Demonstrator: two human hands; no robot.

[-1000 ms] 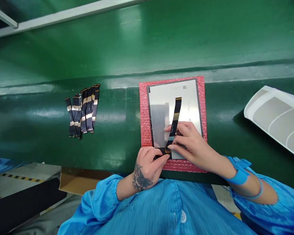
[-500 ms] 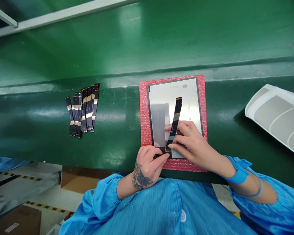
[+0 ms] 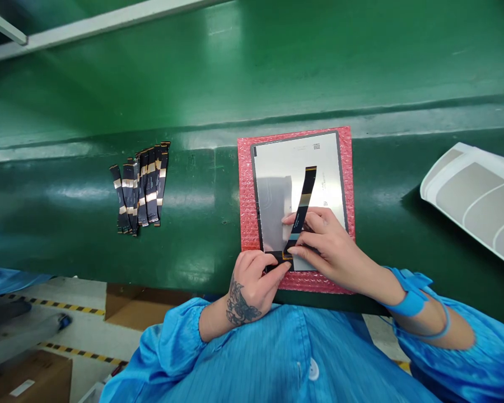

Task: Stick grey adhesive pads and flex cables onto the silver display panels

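Observation:
A display panel [image 3: 273, 162] with a silvery back lies on a pink bubble-wrap sheet [image 3: 247, 190]. My right hand [image 3: 325, 240] pinches a black flex cable [image 3: 306, 193] near its lower end, over the panel's bottom edge. The cable's free upper end stands out across the panel, with gold contacts at its tip. My left hand [image 3: 254, 282] is closed, thumb and index finger gripping the black strip at the panel's lower edge, beside the cable's lower end. The fingertips partly hide the joint there.
Several flex cables [image 3: 140, 190] lie in a loose row on the green bench [image 3: 197, 224] to the left. A curved white sheet with grey areas [image 3: 483, 196] rests at the right. Below the bench are cardboard boxes [image 3: 130, 305] and a person's foot [image 3: 63, 321].
The cable's upper end has swung slightly to the right. Both hands stay almost in place. At the lower left, a person's leg and foot have moved.

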